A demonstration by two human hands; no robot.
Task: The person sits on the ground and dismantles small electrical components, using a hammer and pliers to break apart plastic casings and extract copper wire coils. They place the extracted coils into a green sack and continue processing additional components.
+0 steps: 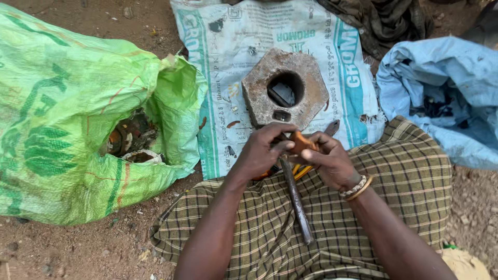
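My left hand (pixel 261 150) and my right hand (pixel 330 161) meet over my lap, both pinching a small orange-brown piece (pixel 301 142) between the fingertips. A long grey metal rod (pixel 295 199) lies under the hands and runs down across the checked cloth (pixel 410 176) on my legs. Yellow-handled pliers (pixel 327 130) poke out behind the right hand. Just beyond the hands sits a big rusty hexagonal metal block (pixel 259 98) with a round hole in its middle.
The block rests on a white printed sack (pixel 233 46) spread on the dirt. A green woven sack (pixel 57 119) with scrap metal parts (pixel 129 137) in its open mouth lies at left. A blue sack (pixel 441 88) lies at right, dark cloth (pixel 384 18) behind.
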